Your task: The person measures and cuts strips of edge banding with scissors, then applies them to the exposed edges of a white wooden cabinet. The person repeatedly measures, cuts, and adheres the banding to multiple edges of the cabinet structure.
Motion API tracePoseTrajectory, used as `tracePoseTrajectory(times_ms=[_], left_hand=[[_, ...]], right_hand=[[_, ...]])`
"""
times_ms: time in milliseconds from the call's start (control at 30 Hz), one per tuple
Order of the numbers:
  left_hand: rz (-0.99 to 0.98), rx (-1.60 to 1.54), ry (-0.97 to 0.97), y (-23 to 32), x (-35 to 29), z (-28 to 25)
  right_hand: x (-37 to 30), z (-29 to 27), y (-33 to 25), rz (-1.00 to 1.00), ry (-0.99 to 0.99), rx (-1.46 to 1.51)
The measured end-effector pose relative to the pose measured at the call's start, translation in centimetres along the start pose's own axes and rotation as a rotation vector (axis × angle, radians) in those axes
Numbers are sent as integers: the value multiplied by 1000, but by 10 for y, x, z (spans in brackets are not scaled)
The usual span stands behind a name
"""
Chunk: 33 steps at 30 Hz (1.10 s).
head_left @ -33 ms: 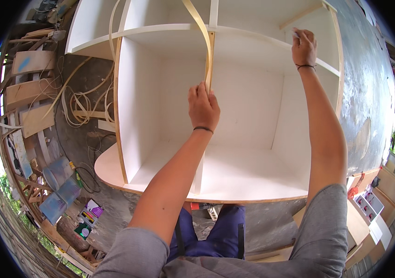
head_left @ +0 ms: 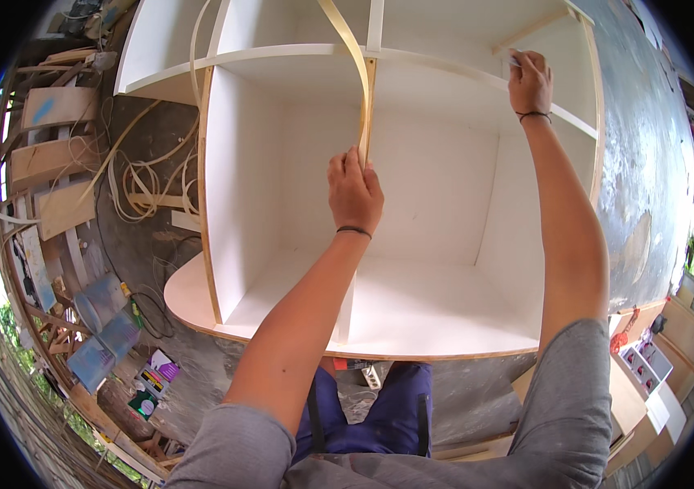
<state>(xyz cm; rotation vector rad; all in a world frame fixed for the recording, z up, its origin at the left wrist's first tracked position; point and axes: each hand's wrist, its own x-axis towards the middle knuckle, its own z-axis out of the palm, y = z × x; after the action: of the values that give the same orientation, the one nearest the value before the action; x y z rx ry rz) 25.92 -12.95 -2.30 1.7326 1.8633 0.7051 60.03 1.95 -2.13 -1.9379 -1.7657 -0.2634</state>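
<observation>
A white cabinet [head_left: 412, 196] with several compartments lies in front of me, its front edges facing up at me. My left hand [head_left: 356, 194] is closed around a pale yellow edging strip [head_left: 352, 50] at the bare wooden edge of the middle divider [head_left: 370, 81]. Beyond my fingers the strip bows away and runs out past the far edge of the view. At the far right, my right hand [head_left: 531, 84] is pinched by the white crosspiece [head_left: 477, 75]. Something small and whitish shows at its fingertips, too small to name.
Coils of pale edging [head_left: 139, 191] lie on the grey floor left of the cabinet. Wooden boards [head_left: 60, 155] and blue translucent containers [head_left: 106, 301] line the left side. A white compartment tray [head_left: 648, 363] sits at the lower right, near a grey stained surface [head_left: 636, 187].
</observation>
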Motion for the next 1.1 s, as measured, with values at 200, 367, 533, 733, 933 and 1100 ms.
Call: tracePoseTrajectory(times_ms=[200,367,533,733,933,1100], left_hand=[[24,-3,95,-2,3,5],[38,0,170,-9,1,3],[48,-5,207,1,2,4],[-84,-85,80,2,48,7],[-195,121,-472,52,137,-36],[-146,31,-427,44,128,-46]], right_hand=[[31,56,22,16,-298,61],[27,55,4,131,-397,147],[31,43,0,141,-430,20],[30,51,6,68,-363,20],[25,51,8,156,-370,41],[26,50,1,186,-379,54]])
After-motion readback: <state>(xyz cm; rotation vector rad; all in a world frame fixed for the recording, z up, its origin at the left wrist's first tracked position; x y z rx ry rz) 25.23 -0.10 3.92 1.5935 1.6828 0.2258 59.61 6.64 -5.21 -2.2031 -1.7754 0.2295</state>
